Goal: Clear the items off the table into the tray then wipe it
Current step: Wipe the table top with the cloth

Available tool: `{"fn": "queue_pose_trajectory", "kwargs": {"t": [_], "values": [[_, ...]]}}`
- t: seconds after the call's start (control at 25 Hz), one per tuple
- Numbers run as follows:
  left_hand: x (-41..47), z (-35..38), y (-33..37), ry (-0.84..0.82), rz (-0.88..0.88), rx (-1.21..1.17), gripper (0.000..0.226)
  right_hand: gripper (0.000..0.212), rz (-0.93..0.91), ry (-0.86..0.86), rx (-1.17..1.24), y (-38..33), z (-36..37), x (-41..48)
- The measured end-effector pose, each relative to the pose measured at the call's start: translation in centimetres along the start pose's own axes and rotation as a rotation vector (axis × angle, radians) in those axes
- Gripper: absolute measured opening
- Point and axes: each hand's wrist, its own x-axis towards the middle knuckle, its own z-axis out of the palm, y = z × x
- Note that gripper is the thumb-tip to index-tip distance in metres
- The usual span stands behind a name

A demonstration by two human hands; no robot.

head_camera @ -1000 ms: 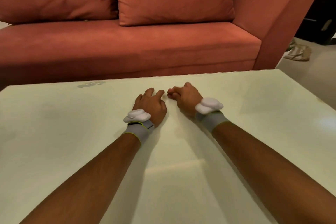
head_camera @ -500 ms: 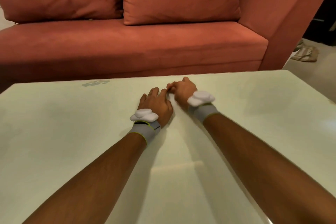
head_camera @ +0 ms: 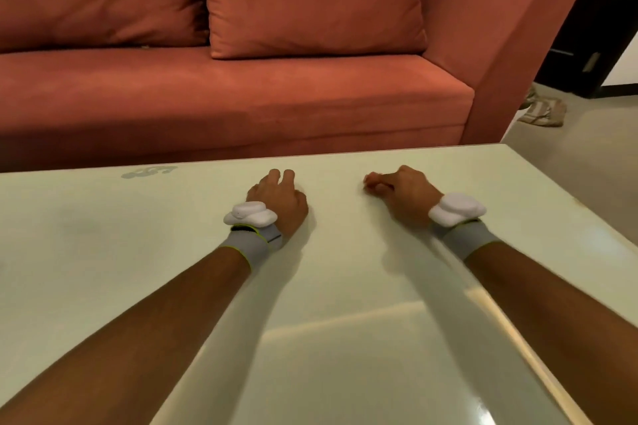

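Glossy pale table (head_camera: pixel 103 252), grey smudge (head_camera: pixel 148 171)

We can't read any text, nos. or brand names here. There's one grey mark (head_camera: pixel 149 171) on the bench (head_camera: pixel 103 252) by its far edge, but it's too blurred for us to make out as letters.

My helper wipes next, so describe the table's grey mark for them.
Find the pale table in front of the red sofa. Near its far edge, left of the left hand, lies the grey mark, a small squiggly blotch darker than the surface around it.
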Motion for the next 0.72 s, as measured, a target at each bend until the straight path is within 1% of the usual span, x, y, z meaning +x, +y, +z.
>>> {"fn": "queue_pose_trajectory", "kwargs": {"t": [0.04,0.08,0.12,0.16,0.2,0.28,0.32,0.4,0.44,0.48,0.52,0.56,0.6,0.64,0.68,0.72], "values": [[-0.1,0.5,0.5,0.004,0.011,-0.059,0.036,0.033,0.085,0.012,-0.084,2.0,-0.7,0.6],[0.2,1.0,1.0,0.006,0.027,-0.086,0.037,0.034,0.209,0.041,-0.138,4.0,-1.1,1.9],[0.4,1.4,1.1,-0.006,0.030,-0.083,0.036,0.033,0.325,0.066,-0.149,5.5,-1.2,3.7],[0.4,1.7,0.9,-0.013,0.025,-0.057,0.036,0.032,0.403,0.064,-0.129,5.7,-1.1,5.4],[0.3,2.0,0.8,-0.005,0.029,-0.019,0.036,0.032,0.419,0.056,-0.104,5.0,-0.5,7.3],[0.3,2.0,0.8,0.015,0.059,0.024,0.036,0.032,0.359,0.047,-0.038,1.3,1.3,9.9],[0.3,1.9,0.9,0.018,0.062,0.028,0.036,0.031,0.283,0.024,-0.008,-1.3,2.5,10.4],[0.3,2.1,1.1,0.034,0.063,0.030,0.036,0.030,0.025,-0.027,0.041,-4.5,4.1,9.2],[0.3,2.2,0.9,0.034,0.065,0.035,0.036,0.029,-0.074,-0.056,0.038,-4.9,4.0,7.5],[0.4,2.1,0.7,0.027,0.072,0.032,0.037,0.030,-0.126,-0.051,0.017,-3.7,3.4,6.0],[0.3,1.9,0.6,0.018,0.075,0.024,0.036,0.031,-0.105,-0.024,-0.018,-1.5,2.6,5.1],[0.3,1.9,0.6,0.007,0.074,0.017,0.036,0.032,-0.004,0.005,-0.058,1.5,1.7,4.9],[0.2,2.1,1.1,0.010,0.084,0.020,0.036,0.034,0.162,0.035,-0.101,4.8,0.5,4.7],[0.1,2.0,1.0,0.012,0.091,0.040,0.037,0.035,0.343,0.062,-0.098,6.3,-0.1,5.1],[0.0,1.9,1.2,0.006,0.088,0.047,0.037,0.035,0.471,0.064,-0.082,6.4,-0.3,5.2],[0.1,1.8,1.3,-0.001,0.089,0.035,0.037,0.033,0.495,0.070,-0.088,5.2,0.1,5.1]]}}
